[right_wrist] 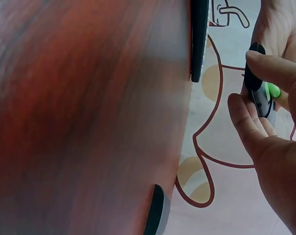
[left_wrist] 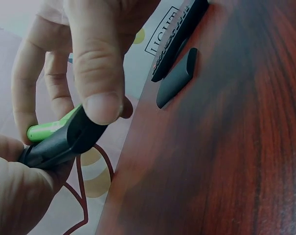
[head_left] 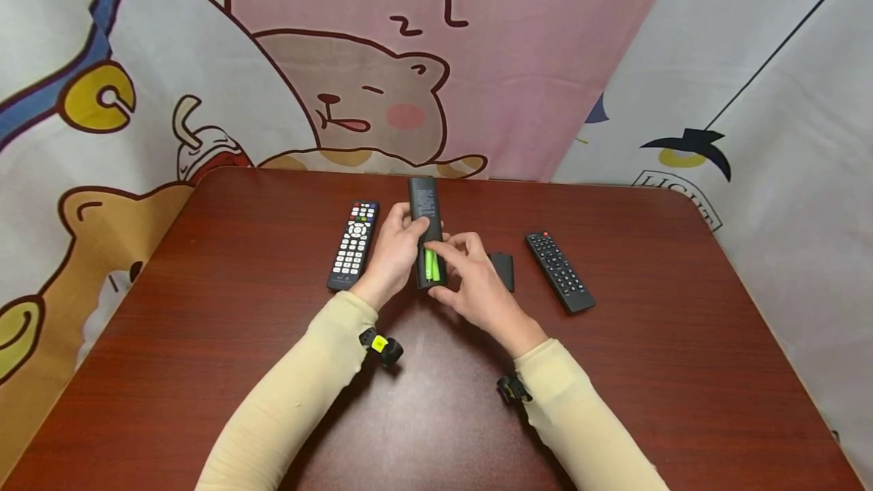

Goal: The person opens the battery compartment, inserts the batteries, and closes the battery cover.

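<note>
A black remote control (head_left: 426, 207) is face down over the table, its open battery compartment toward me. My left hand (head_left: 394, 252) grips it from the left, thumb across its back. Green batteries (head_left: 433, 265) show in the compartment; in the left wrist view one green battery (left_wrist: 42, 130) sticks up at a tilt. My right hand (head_left: 487, 290) is at this end, a fingertip on the tilted battery and the thumb against the remote's end. In the right wrist view the hands partly hide the remote (right_wrist: 255, 81).
A remote with white buttons (head_left: 352, 245) lies left of my hands, and another black remote (head_left: 559, 271) lies to the right. A small black cover (head_left: 503, 271) sits just beyond my right hand on the brown table (head_left: 655, 339). A printed curtain (head_left: 518, 97) hangs behind.
</note>
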A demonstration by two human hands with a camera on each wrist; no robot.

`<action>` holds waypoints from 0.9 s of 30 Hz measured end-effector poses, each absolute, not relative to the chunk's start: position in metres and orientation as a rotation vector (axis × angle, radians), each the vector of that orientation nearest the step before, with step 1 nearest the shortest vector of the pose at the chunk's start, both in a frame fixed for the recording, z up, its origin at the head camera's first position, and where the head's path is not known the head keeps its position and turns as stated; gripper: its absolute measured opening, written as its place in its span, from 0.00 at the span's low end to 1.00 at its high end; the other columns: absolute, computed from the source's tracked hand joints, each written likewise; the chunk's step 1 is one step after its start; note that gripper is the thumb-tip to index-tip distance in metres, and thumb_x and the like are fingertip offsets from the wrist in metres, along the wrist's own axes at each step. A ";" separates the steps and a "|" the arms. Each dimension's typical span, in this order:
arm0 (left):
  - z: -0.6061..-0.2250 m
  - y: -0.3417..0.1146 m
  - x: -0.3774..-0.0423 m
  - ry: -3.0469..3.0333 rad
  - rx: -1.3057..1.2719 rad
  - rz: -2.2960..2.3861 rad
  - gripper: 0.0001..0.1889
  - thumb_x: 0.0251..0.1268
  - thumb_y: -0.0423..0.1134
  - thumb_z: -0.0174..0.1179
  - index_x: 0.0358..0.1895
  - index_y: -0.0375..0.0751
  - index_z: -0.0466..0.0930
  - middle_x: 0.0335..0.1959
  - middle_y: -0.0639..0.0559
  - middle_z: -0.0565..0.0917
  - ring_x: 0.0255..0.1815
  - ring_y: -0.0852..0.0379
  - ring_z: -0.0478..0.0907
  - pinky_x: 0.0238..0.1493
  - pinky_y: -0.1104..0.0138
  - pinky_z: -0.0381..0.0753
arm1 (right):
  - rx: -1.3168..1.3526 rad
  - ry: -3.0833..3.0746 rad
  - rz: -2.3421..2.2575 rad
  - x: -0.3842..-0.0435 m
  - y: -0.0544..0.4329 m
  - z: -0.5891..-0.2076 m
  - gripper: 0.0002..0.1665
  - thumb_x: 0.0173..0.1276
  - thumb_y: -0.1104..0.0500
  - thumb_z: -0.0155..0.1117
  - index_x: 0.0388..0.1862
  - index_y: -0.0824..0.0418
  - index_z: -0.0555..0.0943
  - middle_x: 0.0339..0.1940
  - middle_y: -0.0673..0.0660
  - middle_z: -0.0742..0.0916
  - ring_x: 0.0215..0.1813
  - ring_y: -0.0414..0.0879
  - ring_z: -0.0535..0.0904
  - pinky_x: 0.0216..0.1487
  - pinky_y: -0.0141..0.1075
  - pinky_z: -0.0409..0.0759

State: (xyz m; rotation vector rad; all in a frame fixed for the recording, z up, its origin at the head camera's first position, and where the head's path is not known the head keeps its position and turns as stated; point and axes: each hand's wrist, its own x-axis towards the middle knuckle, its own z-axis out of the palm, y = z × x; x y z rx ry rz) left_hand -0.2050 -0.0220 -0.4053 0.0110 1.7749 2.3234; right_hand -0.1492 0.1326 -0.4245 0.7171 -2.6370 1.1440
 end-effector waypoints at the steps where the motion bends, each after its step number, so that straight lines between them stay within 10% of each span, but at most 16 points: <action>1: -0.405 -0.022 -0.205 1.772 0.010 2.327 0.17 0.82 0.31 0.42 0.67 0.32 0.61 0.57 0.28 0.77 0.58 0.27 0.80 0.43 0.65 0.84 | 0.717 -2.632 1.139 -0.149 0.132 -0.425 0.41 0.55 0.69 0.82 0.69 0.61 0.79 0.58 0.66 0.72 0.44 0.57 0.81 0.42 0.43 0.83; 27: -0.407 -0.024 -0.208 1.722 -0.002 2.351 0.16 0.83 0.32 0.41 0.67 0.34 0.61 0.59 0.24 0.75 0.52 0.34 0.83 0.38 0.65 0.85 | 0.745 -2.528 1.125 -0.147 0.129 -0.427 0.29 0.57 0.68 0.81 0.60 0.63 0.86 0.60 0.65 0.75 0.50 0.55 0.82 0.45 0.40 0.85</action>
